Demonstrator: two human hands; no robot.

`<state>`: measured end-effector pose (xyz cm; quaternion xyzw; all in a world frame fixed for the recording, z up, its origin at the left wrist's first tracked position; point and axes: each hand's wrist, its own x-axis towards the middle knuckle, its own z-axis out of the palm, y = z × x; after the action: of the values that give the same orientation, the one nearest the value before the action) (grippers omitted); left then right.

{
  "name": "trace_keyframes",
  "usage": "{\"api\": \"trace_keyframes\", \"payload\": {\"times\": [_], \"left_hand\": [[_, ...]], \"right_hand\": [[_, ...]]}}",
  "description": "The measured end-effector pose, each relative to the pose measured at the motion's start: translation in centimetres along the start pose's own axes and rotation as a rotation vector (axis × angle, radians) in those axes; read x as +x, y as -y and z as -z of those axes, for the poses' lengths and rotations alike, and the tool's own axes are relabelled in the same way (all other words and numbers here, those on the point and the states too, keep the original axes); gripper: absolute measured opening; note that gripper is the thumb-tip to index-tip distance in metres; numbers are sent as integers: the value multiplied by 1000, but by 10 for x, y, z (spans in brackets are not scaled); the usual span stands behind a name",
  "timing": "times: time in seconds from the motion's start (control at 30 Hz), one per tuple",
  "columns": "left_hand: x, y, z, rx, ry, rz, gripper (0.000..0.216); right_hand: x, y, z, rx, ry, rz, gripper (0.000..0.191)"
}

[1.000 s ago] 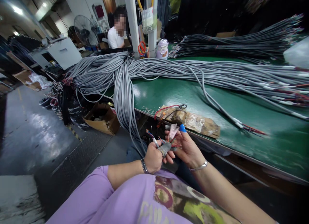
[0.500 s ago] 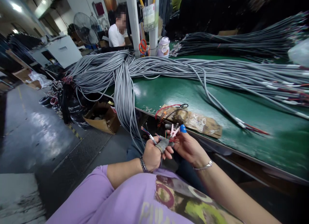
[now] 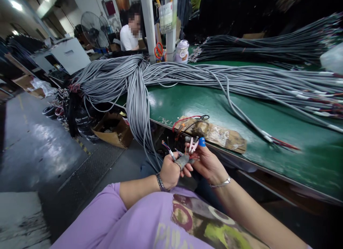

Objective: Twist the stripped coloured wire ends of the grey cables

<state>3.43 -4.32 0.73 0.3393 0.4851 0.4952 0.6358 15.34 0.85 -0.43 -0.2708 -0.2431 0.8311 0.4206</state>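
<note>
My left hand [image 3: 170,173] is closed around a grey cable; its white-sleeved end [image 3: 172,156] sticks up past the fingers, with thin coloured wires [image 3: 165,146] fanning out of it. A grey covering [image 3: 182,161] wraps the left thumb. Just to the right, my right hand [image 3: 209,165] is curled in, a blue cap [image 3: 202,142] on one fingertip. Between its fingertips is a small pale pink clip-like tool [image 3: 193,146], its exact kind unclear. Reddish wires [image 3: 194,156] show between the two hands; which fingers grip them is hidden.
A green table [image 3: 182,102] carries a long bundle of grey cables [image 3: 174,73], part of it hanging over the front edge. A taped wooden board [image 3: 225,138] lies at that edge. Black cables [image 3: 241,48] lie behind. A cardboard box [image 3: 114,132] stands left; a person [image 3: 129,38] sits beyond.
My right hand has moved slightly left, towards the left hand. The pink tool's arms look closer together. The left hand and the cable end have shifted a little to the right.
</note>
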Motion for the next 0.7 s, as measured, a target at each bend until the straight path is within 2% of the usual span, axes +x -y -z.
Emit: {"api": "trace_keyframes", "payload": {"times": [0.07, 0.27, 0.5, 0.7], "left_hand": [[0, -1, 0, -3, -5, -13, 42], [0, -1, -2, -2, -15, -56, 42], [1, 0, -3, 43, -5, -36, 36], [-2, 2, 2, 45, 1, -34, 37]], "right_hand": [[0, 0, -1, 5, 19, 2, 47], [-1, 1, -5, 13, 197, -34, 52], [2, 1, -2, -12, 70, -10, 49], [-2, 1, 0, 56, -83, 36, 44]]}}
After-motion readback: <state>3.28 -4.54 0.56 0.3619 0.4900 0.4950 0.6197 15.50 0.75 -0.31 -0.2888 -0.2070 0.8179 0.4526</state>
